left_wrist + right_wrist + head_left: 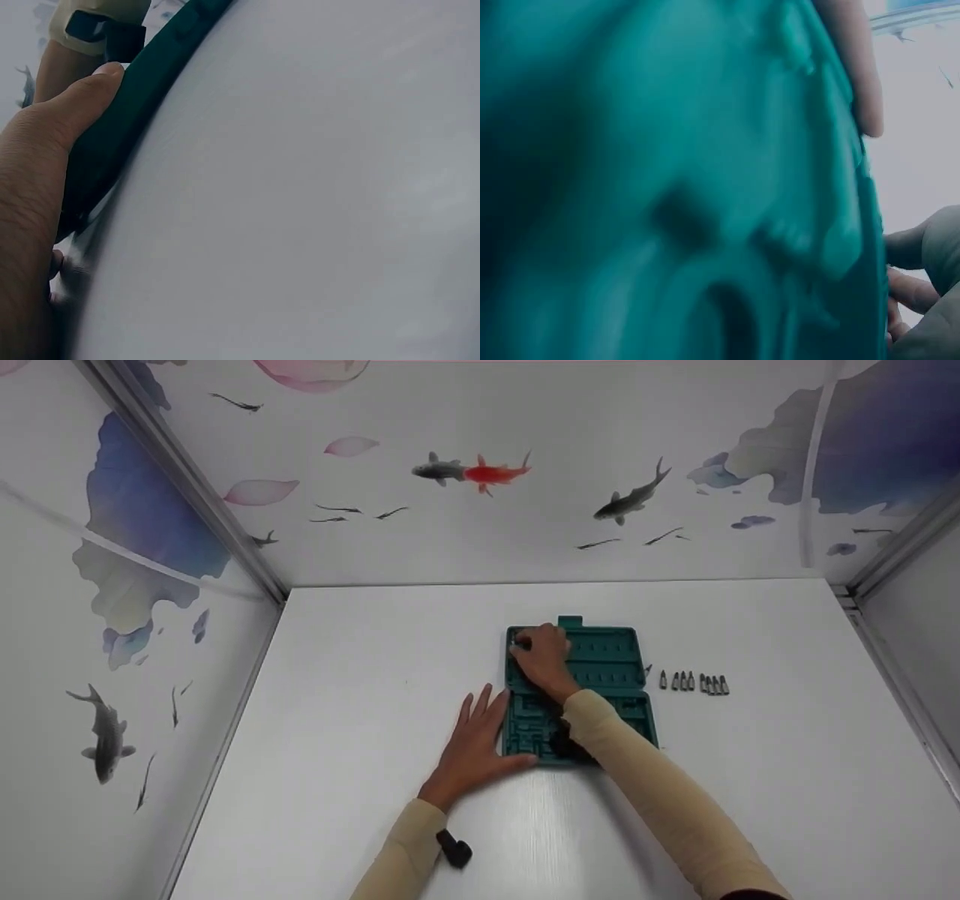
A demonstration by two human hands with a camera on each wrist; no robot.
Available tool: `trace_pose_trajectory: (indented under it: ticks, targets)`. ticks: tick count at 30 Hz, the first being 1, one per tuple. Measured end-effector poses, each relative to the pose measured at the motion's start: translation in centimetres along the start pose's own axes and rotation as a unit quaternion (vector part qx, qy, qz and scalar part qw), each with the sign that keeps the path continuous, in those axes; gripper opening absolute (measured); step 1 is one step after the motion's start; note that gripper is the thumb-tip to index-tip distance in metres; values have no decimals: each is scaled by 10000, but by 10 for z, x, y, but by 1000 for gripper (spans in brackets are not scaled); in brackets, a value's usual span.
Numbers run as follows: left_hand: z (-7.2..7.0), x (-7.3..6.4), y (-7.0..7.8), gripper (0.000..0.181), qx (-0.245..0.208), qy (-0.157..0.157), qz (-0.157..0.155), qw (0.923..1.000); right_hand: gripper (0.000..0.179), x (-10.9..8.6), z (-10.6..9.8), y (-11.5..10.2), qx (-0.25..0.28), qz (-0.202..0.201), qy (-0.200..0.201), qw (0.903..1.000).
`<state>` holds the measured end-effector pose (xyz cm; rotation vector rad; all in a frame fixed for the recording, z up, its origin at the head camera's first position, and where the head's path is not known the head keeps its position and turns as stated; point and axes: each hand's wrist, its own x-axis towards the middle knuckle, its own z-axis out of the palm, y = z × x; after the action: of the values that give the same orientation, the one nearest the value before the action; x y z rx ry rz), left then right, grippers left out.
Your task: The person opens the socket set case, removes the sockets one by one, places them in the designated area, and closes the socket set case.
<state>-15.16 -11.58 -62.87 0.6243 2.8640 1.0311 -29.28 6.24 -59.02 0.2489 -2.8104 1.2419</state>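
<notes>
A green plastic case (604,656) lies unfolded on the white table, with moulded slots in both halves. My right hand (546,656) is over the upper left corner of its far half, pinching a small dark metal piece (523,644) that the fingers mostly hide. Flat against the case's left side rests my left hand (476,739), its fingers spread and its thumb along the near edge. In the left wrist view, that thumb (94,94) touches the green side wall (112,142). Blurred green mouldings (705,172) fill most of the right wrist view.
Several small metal bits (682,681) stand in a row right of the case, with more short pieces (714,685) beside them. One bit (648,670) is close to the case's right edge. Printed panels (480,532) wall in the table (360,660) at the back and sides.
</notes>
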Motion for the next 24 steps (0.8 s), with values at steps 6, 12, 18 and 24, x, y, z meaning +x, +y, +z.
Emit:
trace_pose_trajectory:
  ticks: [6, 12, 18, 24]
  targets:
    - [1, 4, 4, 119, -36, 31, 96, 9999, 21, 4, -8, 2, 1049, 70, 645, 9924]
    - [2, 3, 5, 121, -6, -2, 59, 10000, 22, 2, -41, 8, 1917, -222, 780, 9781]
    - [3, 3, 4, 122, 30, -41, 10, 10000, 24, -9, -81, 25, 1888, -407, 757, 9782]
    - [2, 1, -1, 122, 57, 0, -14, 10000, 27, -28, -116, 47, 1705, -174, 698, 9827]
